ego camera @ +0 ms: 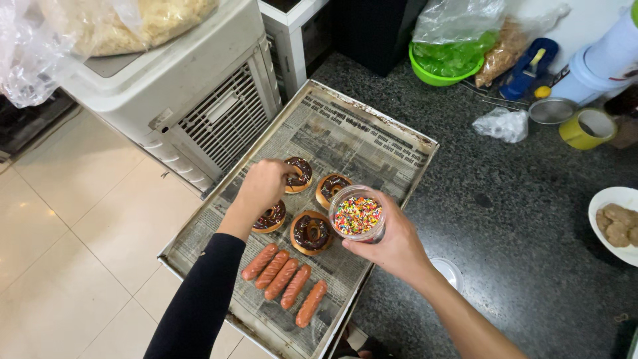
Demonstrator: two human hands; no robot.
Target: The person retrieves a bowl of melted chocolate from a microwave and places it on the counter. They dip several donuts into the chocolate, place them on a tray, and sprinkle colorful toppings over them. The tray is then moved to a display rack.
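While the right hand (392, 242) grips a clear jar (357, 214) of rainbow sprinkles, fingers wrapped around its wall, mouth up, held above the tray (412, 143) just right of the donuts, the left hand (264, 185) sits fingers pinched together right over the far-left donut (299, 174). Can't tell if any sprinkles are in the pinch, too small.

Nearest row on the tray: five sausages (284, 282) side by side on newspaper lining. Behind them four chocolate-glazed donuts: near-left (271, 216) partly under the left wrist, near-right (311, 233) beside the jar, far-right (332, 186) just behind the jar. No sprinkles visible on any glaze.

Judgement: step in hand is topping, first donut. Next move calls for releasing the pinch low over the glaze, then back to the jar, keeping the jar level.

Right on the worktop (505, 219): white lid (450, 271), plate of cookies (618, 223). Farther back: yellow cup (586, 127), green bowl (445, 66) under plastic.
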